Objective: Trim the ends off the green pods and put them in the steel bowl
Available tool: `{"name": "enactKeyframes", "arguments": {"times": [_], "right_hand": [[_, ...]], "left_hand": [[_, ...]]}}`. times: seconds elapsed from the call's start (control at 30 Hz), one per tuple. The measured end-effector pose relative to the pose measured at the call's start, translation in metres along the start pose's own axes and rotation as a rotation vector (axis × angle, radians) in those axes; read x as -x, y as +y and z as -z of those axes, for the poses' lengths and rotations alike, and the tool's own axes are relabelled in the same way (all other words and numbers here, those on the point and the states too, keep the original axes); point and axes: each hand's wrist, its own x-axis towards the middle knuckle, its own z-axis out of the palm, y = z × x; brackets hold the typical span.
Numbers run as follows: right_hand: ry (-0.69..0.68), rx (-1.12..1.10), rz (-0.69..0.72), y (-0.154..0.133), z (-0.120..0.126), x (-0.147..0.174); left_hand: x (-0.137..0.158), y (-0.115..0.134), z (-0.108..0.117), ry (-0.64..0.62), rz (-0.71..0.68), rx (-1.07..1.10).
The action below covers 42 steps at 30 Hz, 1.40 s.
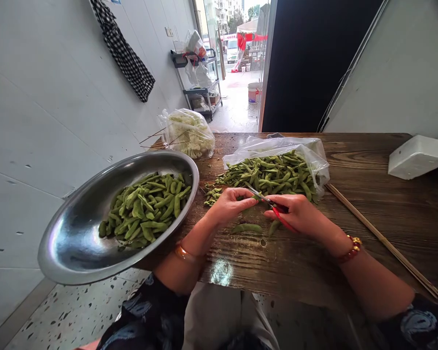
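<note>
Now our left hand [235, 201] holds one green pod [256, 197] in a pinch. Its grip is almost closed, thumb against fingers, maybe so the small pod cannot slip. The grip of our right hand [294, 209] is curled around the red handles [285, 221] of the scissors [270, 201], so the blades [258, 192] point to ten o'clock, toward the held pod. We can't tell how far apart the blades are.

From our hands, the big pile of pods [272, 172] lies at twelve o'clock, on and in a clear bag [306, 145] on the counter [357, 165]. That is close, so we can reach it without leaning far. Two loose pods [247, 228] rest at six o'clock, near our hands. The big metal bowl [67, 243] is at nine o'clock, with lots more pods [142, 211] inside. It looks tipped toward us, perhaps so its wide mouth is easy to reach, but we cannot see what holds it up. A bag of cauliflower [190, 132] is at ten o'clock, and thin sticks [381, 237] lie at four o'clock. Both are off to the side, likely so our hands have room.
</note>
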Motion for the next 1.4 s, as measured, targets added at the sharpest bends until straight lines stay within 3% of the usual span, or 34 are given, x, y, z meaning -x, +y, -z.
{"name": "enactKeyframes", "arguments": {"times": [0.23,0.73,1.03,1.13,1.3,1.4], "right_hand": [[-0.035,-0.005,-0.008,-0.001,0.002,0.0],[0.0,-0.002,-0.033,0.0,-0.003,0.0],[0.185,-0.014,-0.129,0.006,-0.004,-0.001],[0.208,-0.104,-0.188,0.003,-0.005,-0.002],[0.213,-0.466,-0.289,-0.005,-0.01,-0.003],[0.212,-0.518,-0.284,-0.005,-0.014,-0.004]], "left_hand": [[-0.001,-0.001,0.002,-0.008,-0.036,-0.061],[0.001,0.0,-0.009,-0.043,0.148,0.138],[-0.003,-0.002,-0.003,0.048,0.118,0.355],[-0.002,-0.003,-0.005,0.045,0.103,0.331],[0.0,-0.003,-0.011,0.012,0.106,0.215],[0.0,-0.002,-0.014,-0.005,0.118,0.168]]}}
